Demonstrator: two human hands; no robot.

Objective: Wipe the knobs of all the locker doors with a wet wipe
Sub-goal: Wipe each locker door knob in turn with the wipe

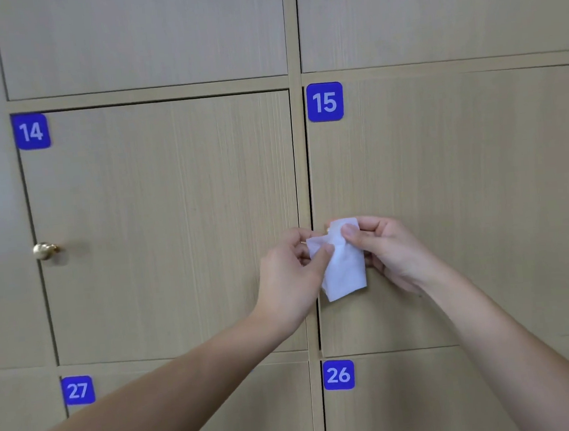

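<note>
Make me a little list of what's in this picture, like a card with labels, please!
place: wall of light wooden locker doors
number stickers: blue squares 14, 15, 27, 26
knob in view: round shiny gold knob on door 14, untouched
left hand: pinching the white wet wipe
right hand: pinching the wipe's top
where the wipe is: at door 15's left edge
door 15's knob: hidden behind wipe

Door 14 left of door 15; doors 27, 26 below.
</note>
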